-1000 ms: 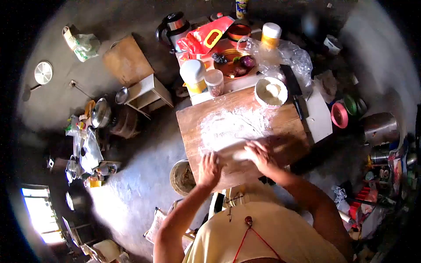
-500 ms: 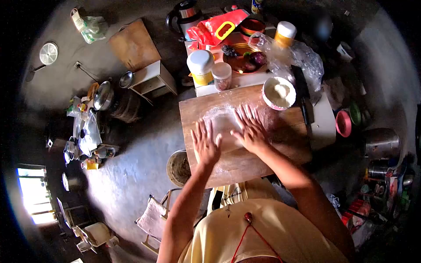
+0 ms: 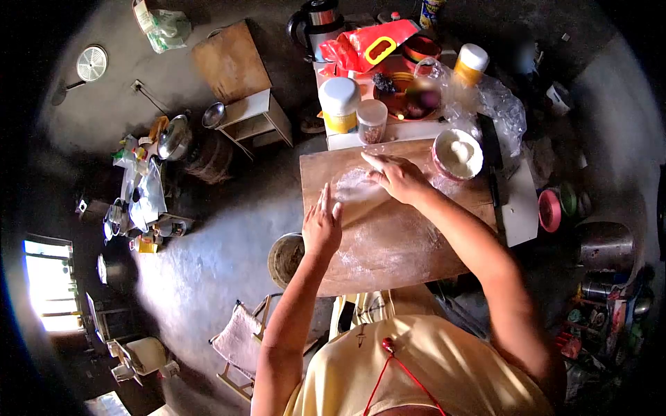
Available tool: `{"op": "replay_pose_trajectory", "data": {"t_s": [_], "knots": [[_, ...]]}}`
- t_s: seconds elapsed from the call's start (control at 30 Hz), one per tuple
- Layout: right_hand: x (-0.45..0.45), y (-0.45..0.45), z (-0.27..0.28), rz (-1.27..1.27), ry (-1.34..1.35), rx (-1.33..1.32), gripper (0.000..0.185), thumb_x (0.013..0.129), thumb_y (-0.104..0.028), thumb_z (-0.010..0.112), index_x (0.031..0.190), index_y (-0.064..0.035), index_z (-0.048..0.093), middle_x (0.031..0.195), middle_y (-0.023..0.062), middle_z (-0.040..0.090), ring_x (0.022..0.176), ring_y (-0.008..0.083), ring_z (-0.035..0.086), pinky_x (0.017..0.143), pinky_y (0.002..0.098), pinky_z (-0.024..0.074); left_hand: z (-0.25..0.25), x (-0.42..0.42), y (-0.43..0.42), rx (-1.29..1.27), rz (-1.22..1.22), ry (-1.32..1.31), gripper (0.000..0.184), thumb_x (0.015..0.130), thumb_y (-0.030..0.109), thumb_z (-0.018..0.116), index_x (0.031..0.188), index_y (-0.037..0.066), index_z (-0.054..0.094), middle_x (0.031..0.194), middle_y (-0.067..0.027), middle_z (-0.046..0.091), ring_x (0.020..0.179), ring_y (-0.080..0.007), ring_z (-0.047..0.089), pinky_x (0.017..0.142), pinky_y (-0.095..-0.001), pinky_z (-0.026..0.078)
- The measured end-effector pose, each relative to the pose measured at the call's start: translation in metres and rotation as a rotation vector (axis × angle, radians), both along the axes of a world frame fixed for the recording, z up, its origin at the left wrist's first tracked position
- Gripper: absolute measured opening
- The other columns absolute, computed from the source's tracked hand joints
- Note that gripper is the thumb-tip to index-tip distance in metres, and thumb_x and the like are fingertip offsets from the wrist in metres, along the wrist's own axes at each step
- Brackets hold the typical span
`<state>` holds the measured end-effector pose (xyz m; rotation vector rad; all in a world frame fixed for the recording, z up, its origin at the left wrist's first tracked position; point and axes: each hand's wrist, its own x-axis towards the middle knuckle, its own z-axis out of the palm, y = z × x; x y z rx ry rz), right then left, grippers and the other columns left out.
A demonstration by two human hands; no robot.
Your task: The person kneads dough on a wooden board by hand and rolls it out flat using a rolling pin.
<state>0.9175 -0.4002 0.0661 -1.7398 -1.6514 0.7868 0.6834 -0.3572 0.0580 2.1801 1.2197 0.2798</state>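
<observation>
A wooden board (image 3: pixel 388 260) lies in front of me with white flour (image 3: pixel 354 184) dusted over it. At the board's left edge my left hand (image 3: pixel 322 227) is palm down, its fingers stretched away from me and holding nothing. My right hand (image 3: pixel 402 180) is over the far part of the board, its fingers extended toward the left beside the thickest flour. It looks empty; I cannot tell how firmly it touches the board. A bowl (image 3: pixel 458 154) with white flour and a pale rounded lump stands at the board's far right corner.
Behind the board stand a white-lidded jar (image 3: pixel 340 104), a small clear tub (image 3: pixel 372 123), a plate of dark vegetables (image 3: pixel 399 87) and a red bag (image 3: pixel 368 45). A dark long-handled knife (image 3: pixel 494 187) lies right. A bucket (image 3: pixel 286 258) stands left, below the board.
My right hand has moved farther across the board and turned its fingers leftward. My left hand has shifted toward the board's left edge. The view has swung slightly left.
</observation>
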Motion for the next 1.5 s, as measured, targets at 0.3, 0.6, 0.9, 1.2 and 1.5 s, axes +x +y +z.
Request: {"op": "replay_pose_trajectory", "data": {"t_s": [0.3,0.6,0.9,1.2,1.5], "knots": [[0.026,-0.063,-0.045,0.008,-0.418,0.081,0.061,0.093,-0.043,0.056,0.139,-0.0039,0.044,0.138,0.018,0.047,0.128,0.0374,0.044,0.105,0.0469,0.0388,-0.023,-0.027,-0.058,0.241,0.018,-0.029,0.058,0.09,0.017,0.061,0.14,0.001,0.039,0.124,-0.0221,0.053,0.117,-0.0415,0.048,0.104,-0.0486,0.037],[0.032,-0.162,-0.018,0.001,-0.478,0.027,0.048,0.083,-0.026,0.068,0.123,-0.0052,0.052,0.123,0.0112,0.054,0.119,0.0316,0.048,0.099,0.0481,0.04,-0.022,-0.054,-0.138,0.3,-0.174,-0.054,0.055,0.082,0.002,0.058,0.136,0.009,0.05,0.123,-0.0138,0.055,0.115,-0.0331,0.052,0.099,-0.0452,0.041],[0.027,-0.211,-0.04,0.124,-0.561,0.138,0.04,0.086,-0.024,0.068,0.115,-0.0036,0.05,0.117,0.0146,0.05,0.105,0.034,0.052,0.084,0.0437,0.0456,-0.039,-0.062,-0.131,0.327,-0.145,-0.201,0.04,0.079,-0.002,0.061,0.118,0.006,0.06,0.109,-0.0164,0.057,0.095,-0.0361,0.056,0.083,-0.0435,0.048],[-0.035,-0.176,-0.055,-0.157,-0.391,0.151,0.044,0.081,-0.015,0.072,0.115,-0.0028,0.048,0.108,0.0174,0.053,0.097,0.0374,0.056,0.082,0.0437,0.0459,-0.039,-0.064,-0.112,-1.054,0.746,-0.858,0.033,0.092,0.011,0.062,0.118,0.001,0.046,0.105,-0.0151,0.062,0.083,-0.0237,0.067,0.074,-0.0334,0.055],[-0.049,-0.188,-0.066,-0.232,-0.17,0.392,0.038,0.081,-0.012,0.072,0.115,-0.0042,0.057,0.106,0.0135,0.057,0.099,0.0328,0.058,0.085,0.0409,0.047,-0.008,-0.035,-0.098,-1.278,0.654,-0.426,0.029,0.093,0.03,0.065,0.104,0.003,0.064,0.089,-0.0096,0.068,0.046,-0.0092,0.039,0.041,-0.0217,0.03]]}}
